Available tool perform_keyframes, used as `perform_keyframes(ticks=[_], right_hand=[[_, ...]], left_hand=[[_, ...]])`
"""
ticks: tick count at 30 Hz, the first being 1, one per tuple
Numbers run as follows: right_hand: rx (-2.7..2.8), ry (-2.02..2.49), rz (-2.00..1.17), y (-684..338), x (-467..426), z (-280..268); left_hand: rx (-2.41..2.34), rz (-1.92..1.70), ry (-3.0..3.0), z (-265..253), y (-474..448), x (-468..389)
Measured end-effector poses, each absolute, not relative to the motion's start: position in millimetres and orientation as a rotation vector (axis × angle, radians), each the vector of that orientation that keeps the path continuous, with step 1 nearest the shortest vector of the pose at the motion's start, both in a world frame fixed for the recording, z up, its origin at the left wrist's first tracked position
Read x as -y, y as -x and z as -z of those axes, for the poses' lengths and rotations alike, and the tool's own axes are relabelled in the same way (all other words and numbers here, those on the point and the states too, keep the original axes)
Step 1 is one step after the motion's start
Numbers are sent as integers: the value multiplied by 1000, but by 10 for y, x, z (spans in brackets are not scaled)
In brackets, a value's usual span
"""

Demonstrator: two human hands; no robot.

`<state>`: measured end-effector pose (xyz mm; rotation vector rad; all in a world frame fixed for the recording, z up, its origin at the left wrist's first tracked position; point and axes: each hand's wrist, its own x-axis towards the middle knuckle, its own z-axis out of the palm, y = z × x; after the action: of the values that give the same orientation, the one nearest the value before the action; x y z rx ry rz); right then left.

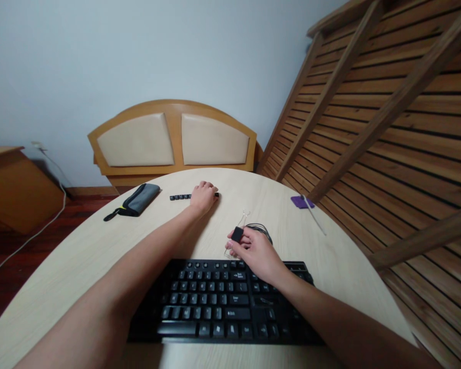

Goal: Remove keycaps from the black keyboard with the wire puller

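At the far middle of the round table, my left hand [203, 197] reaches over a row of small black keycaps [182, 197]. Its fingers are bent down onto the row and cover part of it, with a keycap [216, 195] at the right side of the fingers. My right hand [258, 251] is closed on the black handle of a wire keycap puller [237, 234], whose thin metal loops stick out at both ends. Below my hands lies a black keyboard [209, 328]. Bare key posts show along part of its top row, and my forearms cross its sides.
A coiled black cable [262, 228] lies behind my right hand. To the left is a grey and black zip pouch [144, 199]. A purple piece [300, 202] and a thin grey stick [314, 215] sit near the table's right edge. Wooden slats [372, 128] lean close on the right.
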<state>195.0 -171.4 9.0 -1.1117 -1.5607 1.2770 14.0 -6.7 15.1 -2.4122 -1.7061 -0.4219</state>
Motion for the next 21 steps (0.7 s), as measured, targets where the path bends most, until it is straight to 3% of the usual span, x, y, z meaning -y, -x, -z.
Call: perform_keyframes(ticks=[14,21], right_hand=[[1639,1071,-1177,-1983,1726,-124],[1690,1054,-1250,-2031,1766,-236]], left_hand=[[1677,288,2811,-337,-196,1559],[1836,650,3023,-278,-238,2022]])
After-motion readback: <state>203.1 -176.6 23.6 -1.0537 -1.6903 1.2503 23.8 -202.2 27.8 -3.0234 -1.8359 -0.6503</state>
